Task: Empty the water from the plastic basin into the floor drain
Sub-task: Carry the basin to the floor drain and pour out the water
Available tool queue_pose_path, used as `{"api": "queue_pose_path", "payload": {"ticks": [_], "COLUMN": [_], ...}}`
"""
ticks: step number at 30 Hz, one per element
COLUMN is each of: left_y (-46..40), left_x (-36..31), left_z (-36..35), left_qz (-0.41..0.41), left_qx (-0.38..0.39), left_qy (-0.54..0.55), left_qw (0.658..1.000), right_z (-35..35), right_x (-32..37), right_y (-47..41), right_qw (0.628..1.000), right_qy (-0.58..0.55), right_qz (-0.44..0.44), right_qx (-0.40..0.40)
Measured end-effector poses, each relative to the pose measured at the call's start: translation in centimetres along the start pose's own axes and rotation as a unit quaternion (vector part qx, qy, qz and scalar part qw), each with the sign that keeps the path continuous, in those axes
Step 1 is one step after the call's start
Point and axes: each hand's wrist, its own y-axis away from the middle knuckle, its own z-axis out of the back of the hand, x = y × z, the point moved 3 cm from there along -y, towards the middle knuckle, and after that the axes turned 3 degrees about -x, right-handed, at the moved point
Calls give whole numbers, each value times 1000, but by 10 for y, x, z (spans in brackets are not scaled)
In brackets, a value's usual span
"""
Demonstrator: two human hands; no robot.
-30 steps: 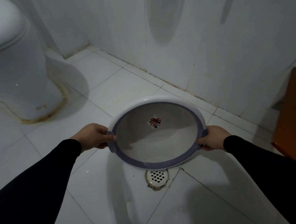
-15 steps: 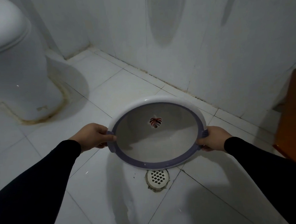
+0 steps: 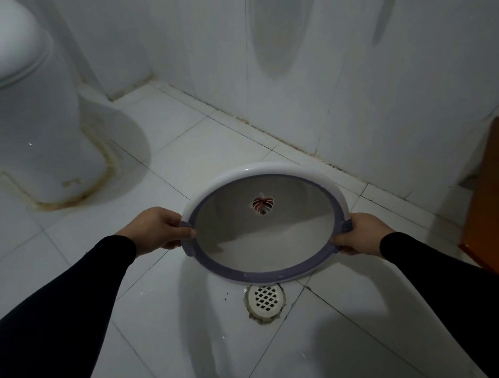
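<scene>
A round white plastic basin (image 3: 262,240) with a purple rim and a leaf mark inside is held tilted toward me, its near rim low over the floor. My left hand (image 3: 158,229) grips the left rim handle and my right hand (image 3: 360,233) grips the right one. Just below the near rim, a round white floor drain (image 3: 265,301) with a lattice grate sits in the tiles. A wet sheen spreads on the floor in front of the drain. I cannot tell whether water is in the basin.
A white toilet (image 3: 21,114) stands at the left, with stained sealant around its base. White tiled walls (image 3: 323,69) meet the floor behind the basin. An orange-brown wooden piece (image 3: 497,199) stands at the right edge.
The basin and both hands have barely moved. The wet streak on the tiles in front of the drain looks slightly larger.
</scene>
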Motion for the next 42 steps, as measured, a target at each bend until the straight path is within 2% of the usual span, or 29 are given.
{"api": "queue_pose_path", "payload": {"ticks": [42], "left_y": [3], "left_x": [-5], "left_z": [4], "left_qz": [-28], "left_qx": [-1], "left_qy": [-57], "left_qw": [998], "right_z": [8], "right_x": [-3], "right_y": [5], "right_qw": [999], "right_qy": [-15], "right_qz": [41], "right_qx": [-10]}}
